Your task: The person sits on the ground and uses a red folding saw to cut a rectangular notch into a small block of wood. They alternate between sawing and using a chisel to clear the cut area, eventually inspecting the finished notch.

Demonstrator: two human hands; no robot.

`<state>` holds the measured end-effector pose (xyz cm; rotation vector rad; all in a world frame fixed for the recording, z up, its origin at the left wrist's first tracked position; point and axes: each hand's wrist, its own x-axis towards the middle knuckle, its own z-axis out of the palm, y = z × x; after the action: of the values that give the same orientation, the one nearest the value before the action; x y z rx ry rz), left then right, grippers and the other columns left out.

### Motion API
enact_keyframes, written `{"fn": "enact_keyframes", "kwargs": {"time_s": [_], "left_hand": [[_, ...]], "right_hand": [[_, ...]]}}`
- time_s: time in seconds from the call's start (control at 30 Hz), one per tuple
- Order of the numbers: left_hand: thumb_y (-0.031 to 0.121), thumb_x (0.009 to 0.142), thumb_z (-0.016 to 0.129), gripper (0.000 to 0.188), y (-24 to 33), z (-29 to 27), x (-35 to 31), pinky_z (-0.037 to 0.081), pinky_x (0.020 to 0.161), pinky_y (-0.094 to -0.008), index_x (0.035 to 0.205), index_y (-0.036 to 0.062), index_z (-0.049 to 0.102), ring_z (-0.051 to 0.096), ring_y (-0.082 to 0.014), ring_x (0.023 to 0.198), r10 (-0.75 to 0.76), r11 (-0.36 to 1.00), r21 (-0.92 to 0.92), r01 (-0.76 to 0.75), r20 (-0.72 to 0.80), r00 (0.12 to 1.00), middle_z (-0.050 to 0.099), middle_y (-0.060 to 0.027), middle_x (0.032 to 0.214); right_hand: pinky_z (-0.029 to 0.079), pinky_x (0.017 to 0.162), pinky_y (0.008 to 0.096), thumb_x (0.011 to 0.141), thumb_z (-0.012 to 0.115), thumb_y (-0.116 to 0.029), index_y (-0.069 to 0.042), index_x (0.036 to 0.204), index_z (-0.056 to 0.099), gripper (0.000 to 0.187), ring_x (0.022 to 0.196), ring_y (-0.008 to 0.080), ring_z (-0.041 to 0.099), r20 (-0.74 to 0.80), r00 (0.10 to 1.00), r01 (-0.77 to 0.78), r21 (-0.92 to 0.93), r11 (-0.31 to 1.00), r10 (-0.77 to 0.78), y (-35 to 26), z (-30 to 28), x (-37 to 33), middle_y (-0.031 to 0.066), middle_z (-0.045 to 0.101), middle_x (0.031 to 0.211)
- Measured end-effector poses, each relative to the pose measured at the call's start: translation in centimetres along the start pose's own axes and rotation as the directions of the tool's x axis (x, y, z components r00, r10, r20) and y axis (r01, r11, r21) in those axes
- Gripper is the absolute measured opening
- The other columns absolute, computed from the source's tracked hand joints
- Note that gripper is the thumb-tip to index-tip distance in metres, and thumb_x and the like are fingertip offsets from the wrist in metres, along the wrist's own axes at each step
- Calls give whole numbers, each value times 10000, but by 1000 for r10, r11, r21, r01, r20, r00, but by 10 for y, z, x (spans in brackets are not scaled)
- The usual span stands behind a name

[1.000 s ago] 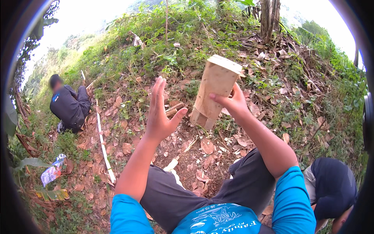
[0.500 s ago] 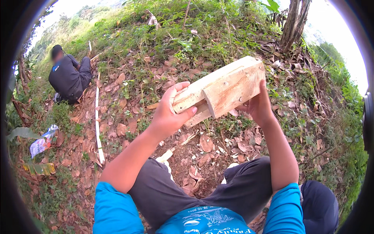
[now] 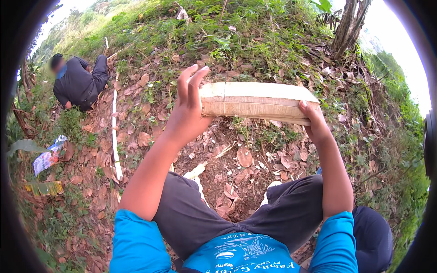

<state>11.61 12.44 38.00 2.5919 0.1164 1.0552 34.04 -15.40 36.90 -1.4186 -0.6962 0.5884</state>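
I hold a pale wooden block (image 3: 257, 102), long and rectangular, level in front of me above the leaf-covered ground. My left hand (image 3: 187, 109) presses flat against its left end with the fingers pointing up. My right hand (image 3: 315, 125) grips its right end from below, thumb on the near face. Both forearms reach up from my blue sleeves, over my dark shorts.
A person in dark clothes (image 3: 77, 82) crouches on the slope at the upper left. A long white strip (image 3: 114, 136) lies down the ground beside them. Coloured wrappers (image 3: 48, 157) lie at the left. A tree trunk (image 3: 348, 25) stands upper right; dry leaves and grass cover the slope.
The block swung from upright in my right hand alone to level between both hands. My left hand came from open in the air onto its left end.
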Motion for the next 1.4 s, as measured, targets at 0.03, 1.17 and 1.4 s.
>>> {"fn": "enact_keyframes", "kwargs": {"time_s": [0.03,1.17,1.4], "left_hand": [[42,802,834,1101,-7,2,-3,468,1146,-516,1622,192,114,402,-433,1456,-154,953,-244,180,122,980,317,-227,1563],[665,1046,364,846,-29,-7,20,370,1198,-475,1576,6,357,451,-313,1435,-386,-177,-945,274,322,864,429,-192,1593],[752,1024,257,950,-75,-21,14,142,1282,-491,1614,8,290,250,-383,1550,-532,-54,-963,264,251,808,319,-239,1656]], "right_hand": [[484,1065,393,880,764,-475,-10,1439,497,774,1211,230,626,-60,996,62,-31,998,-64,-4,10,0,132,641,1291],[383,1152,472,719,835,-550,28,1586,228,1206,1354,319,484,-130,944,272,-211,939,-302,-3,46,-17,208,479,1428],[391,1157,437,809,819,-515,35,1525,354,1016,1350,282,503,-208,930,278,-138,951,-302,-15,24,-15,157,515,1424]]}}
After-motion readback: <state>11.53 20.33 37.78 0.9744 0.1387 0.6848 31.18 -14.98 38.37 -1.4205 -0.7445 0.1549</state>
